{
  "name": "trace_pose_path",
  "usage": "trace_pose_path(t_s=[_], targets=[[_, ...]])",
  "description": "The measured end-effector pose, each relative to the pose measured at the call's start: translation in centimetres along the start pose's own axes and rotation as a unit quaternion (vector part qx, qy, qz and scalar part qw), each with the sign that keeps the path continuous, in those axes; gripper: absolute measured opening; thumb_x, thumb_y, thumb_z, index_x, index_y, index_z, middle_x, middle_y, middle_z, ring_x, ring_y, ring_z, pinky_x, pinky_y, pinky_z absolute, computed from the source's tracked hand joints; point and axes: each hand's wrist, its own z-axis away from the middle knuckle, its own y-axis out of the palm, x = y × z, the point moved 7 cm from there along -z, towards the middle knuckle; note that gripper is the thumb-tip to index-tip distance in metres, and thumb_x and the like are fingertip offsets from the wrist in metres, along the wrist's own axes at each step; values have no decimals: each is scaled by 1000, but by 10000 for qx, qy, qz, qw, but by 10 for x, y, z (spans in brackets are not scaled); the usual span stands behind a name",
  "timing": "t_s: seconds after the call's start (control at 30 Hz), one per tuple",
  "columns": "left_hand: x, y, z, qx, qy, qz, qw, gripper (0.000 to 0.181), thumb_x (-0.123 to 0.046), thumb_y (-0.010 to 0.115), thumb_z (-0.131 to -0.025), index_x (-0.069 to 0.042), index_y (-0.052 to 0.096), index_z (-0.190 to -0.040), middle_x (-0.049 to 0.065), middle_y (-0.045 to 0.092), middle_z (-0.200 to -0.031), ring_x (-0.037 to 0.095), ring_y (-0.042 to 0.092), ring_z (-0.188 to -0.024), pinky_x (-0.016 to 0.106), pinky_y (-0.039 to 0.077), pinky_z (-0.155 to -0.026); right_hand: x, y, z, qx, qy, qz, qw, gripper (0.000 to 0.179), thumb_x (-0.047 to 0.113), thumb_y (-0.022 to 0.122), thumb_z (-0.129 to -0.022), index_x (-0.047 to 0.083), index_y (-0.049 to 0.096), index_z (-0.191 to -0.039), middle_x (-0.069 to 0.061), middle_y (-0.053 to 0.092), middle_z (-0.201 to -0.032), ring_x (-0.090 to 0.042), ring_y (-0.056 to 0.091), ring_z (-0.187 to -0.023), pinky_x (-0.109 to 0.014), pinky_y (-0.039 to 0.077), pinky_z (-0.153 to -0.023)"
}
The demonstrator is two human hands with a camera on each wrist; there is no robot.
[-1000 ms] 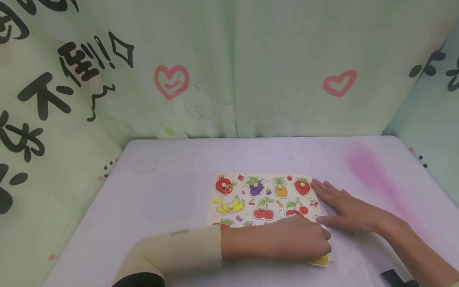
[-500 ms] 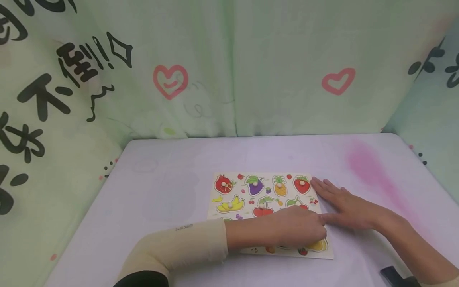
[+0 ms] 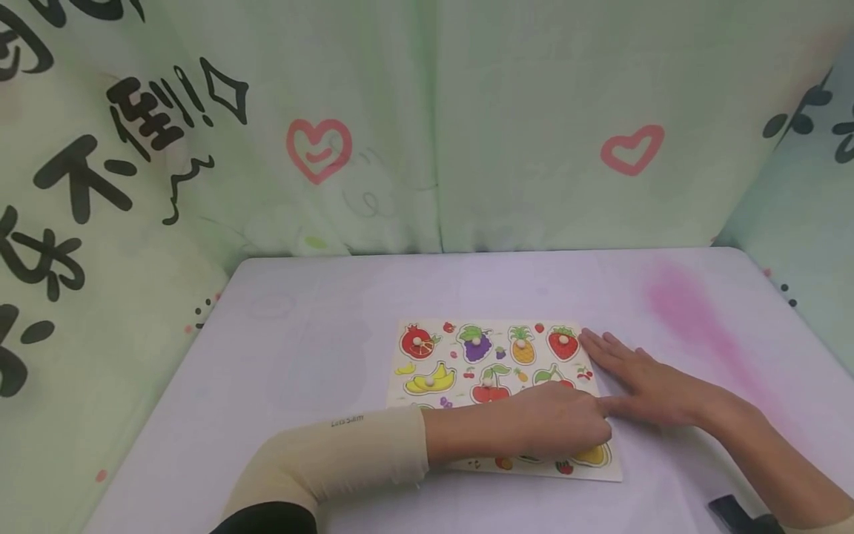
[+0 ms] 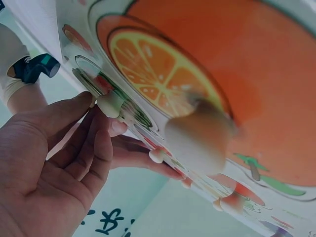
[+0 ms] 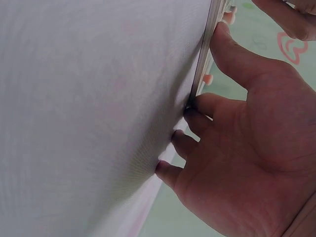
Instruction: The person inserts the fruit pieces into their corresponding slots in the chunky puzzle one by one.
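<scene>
A fruit knob puzzle board (image 3: 590,473) lies on the table in the head view. My left hand (image 3: 563,423) reaches across its lower right part and hides several pieces. In the left wrist view, thumb and finger pinch the pale knob (image 4: 109,105) of a green and red piece resembling a watermelon. An orange piece (image 4: 276,74) with its own knob sits close to that camera. Just below my left hand, a yellow piece (image 3: 594,455) lies within its outline. My right hand (image 3: 657,393) rests with extended fingers along the board's right edge, its thumb (image 5: 224,42) touching the edge.
The pale tablecloth (image 3: 300,348) surrounds the board. A dark strap-like object (image 3: 734,512) is by my right forearm. Behind the table hangs a green curtain (image 3: 520,185) printed with hearts and characters.
My left hand has moved slightly up and away from the lower edge. The yellow piece, which overhung that edge, now lies on the board. My right thumb has shifted up a little.
</scene>
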Motion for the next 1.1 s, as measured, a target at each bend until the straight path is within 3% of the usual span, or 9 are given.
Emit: trace_pose_path(t_s=[0.6, 1.1], targets=[[-3, 1, -2, -60, 28, -87, 9999, 17, -27, 60, -107, -37, 71, -115, -19, 67, -102, 2, 55, -85, 16, 47, -74, -1, 1, -2, 26, 21, 57, 10000, 102, 54, 74, -90, 14, 21, -167, -16, 20, -173, -50, 14, -157, -74, 14, -118], [-5, -3, 1, -22, 104, -141, 9998, 18, -26, 66, -103, -37, 70, -116, -19, 67, -105, 1, 59, -87, 17, 51, -78, 0, 1, -1, 15, 9, 53, 10000, 101, 52, 74, -90, 14, 21, -167, -14, 20, -173, -50, 15, -157, -74, 15, -118]])
